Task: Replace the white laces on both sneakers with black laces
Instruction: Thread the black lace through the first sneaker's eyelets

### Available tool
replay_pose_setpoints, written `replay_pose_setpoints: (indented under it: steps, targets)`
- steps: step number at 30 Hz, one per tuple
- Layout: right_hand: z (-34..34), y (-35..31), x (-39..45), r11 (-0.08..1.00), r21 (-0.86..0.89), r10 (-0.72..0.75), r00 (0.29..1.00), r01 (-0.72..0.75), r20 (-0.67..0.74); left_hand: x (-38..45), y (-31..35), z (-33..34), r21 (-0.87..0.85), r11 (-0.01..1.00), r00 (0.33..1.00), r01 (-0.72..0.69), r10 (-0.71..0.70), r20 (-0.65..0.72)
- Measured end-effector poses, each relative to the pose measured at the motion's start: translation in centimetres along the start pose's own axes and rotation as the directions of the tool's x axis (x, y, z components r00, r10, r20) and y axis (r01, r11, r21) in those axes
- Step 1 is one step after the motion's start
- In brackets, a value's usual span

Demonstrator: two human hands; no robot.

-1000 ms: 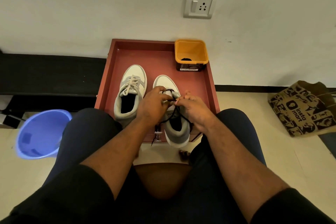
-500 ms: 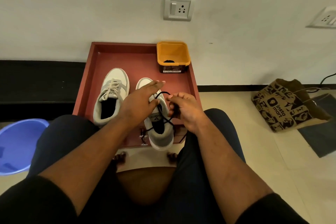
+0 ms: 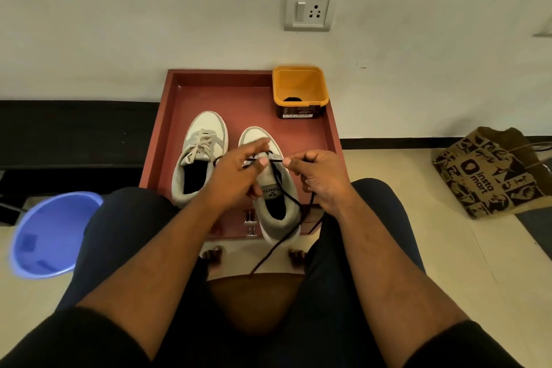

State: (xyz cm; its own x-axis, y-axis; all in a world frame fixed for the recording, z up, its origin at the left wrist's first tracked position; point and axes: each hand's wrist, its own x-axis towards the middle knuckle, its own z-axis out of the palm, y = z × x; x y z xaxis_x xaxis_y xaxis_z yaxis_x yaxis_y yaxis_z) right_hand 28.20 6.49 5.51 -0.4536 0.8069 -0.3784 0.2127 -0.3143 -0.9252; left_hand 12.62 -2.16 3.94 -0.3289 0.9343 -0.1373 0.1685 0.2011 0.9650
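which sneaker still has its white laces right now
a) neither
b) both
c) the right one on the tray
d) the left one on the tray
d: the left sneaker shows pale laces crossed over its tongue, while the right sneaker carries a black lace that the left hand and right hand pinch taut between them over it.

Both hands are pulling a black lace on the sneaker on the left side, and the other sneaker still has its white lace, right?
Not quite. The head view shows the left hand and right hand pinching the black lace over the sneaker on the right, not the left one. The left sneaker is the one with its white lace still in.
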Motion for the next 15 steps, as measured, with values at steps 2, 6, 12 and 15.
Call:
replay_pose_setpoints:
  steps: [2, 6, 12, 15]
  targets:
    - [-0.1, 0.0, 0.1, 1.0, 0.0, -0.001, 1.0, 0.001, 0.0, -0.1, -0.2, 0.9, 0.053, 0.999, 0.999, 0.006, -0.009, 0.043]
    - [-1.2, -0.2, 0.5, 0.999, 0.037, -0.019, 0.997, 0.022, -0.069, 0.7, -0.1, -1.6, 0.028, 0.997, 0.911, 0.074, -0.056, -0.41]
    - [-0.7, 0.0, 1.0, 0.998, 0.016, -0.053, 0.997, 0.054, -0.053, 0.8, -1.3, -4.6, -0.045, 0.992, 0.759, 0.119, -0.12, -0.64]
    - [0.2, 0.1, 0.9, 0.998, -0.018, -0.059, 0.998, 0.059, 0.013, 0.5, -0.6, -1.7, 0.091, 0.996, 0.967, 0.009, 0.015, -0.253]
